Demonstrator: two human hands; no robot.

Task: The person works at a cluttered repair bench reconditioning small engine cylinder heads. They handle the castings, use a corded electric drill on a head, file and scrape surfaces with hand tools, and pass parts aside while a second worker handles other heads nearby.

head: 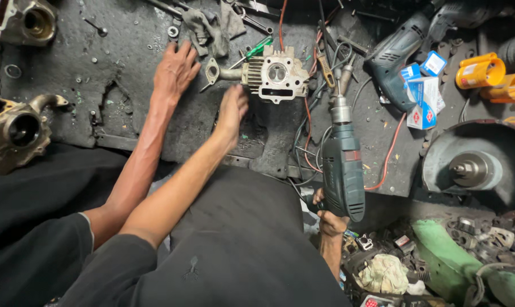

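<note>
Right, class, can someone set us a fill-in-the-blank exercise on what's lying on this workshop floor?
1. The right hand grips the handle of a power ____.
2. Beside the metal engine part lies a screwdriver with a ____ handle.
3. The two plastic containers at the upper right are ____.
Missing words: drill; green; yellow.

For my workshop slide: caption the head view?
Right hand grips a teal power drill beside a finned cylinder head on a dark, cluttered mat.
</note>
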